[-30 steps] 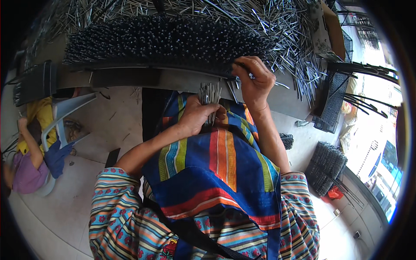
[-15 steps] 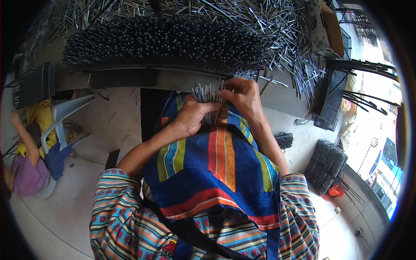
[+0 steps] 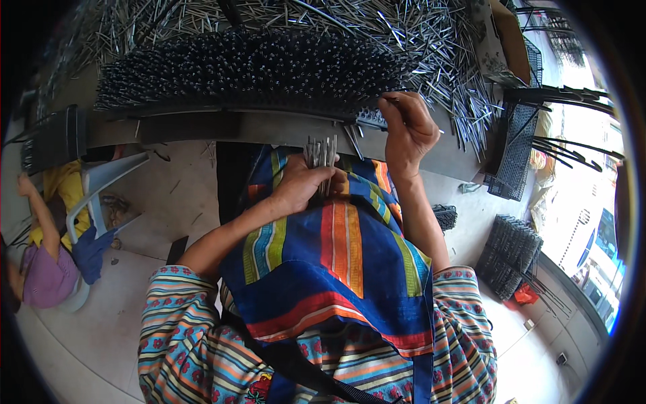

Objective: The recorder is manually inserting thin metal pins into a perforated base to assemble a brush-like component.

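My left hand [image 3: 297,183] is wrapped round an upright bundle of thin grey metal rods [image 3: 321,152], in front of my blue striped apron [image 3: 276,269]. Up and to the right, my right hand [image 3: 412,132] is raised with its fingertips pinched together, at the right end of a long block of densely packed, upright dark rods [image 3: 249,71]. Whatever sits in that pinch is too small to make out. Just left of this hand, bare holes show in the perforated end [image 3: 371,118] of the block. A couple of loose rods [image 3: 353,139] stick out over the table's front edge.
Loose metal rods [image 3: 447,74] lie heaped behind and right of the block. A cardboard box [image 3: 509,44] and black mesh basket [image 3: 513,145] stand at the right. Dark stacked racks [image 3: 509,256] sit on the floor. Another person [image 3: 50,269] is at the left beside a grey chair [image 3: 101,195].
My right hand has left the bundle and moved up and right to the block's end. The left hand has stayed nearly in place with the rods; the bundle looks thinner.
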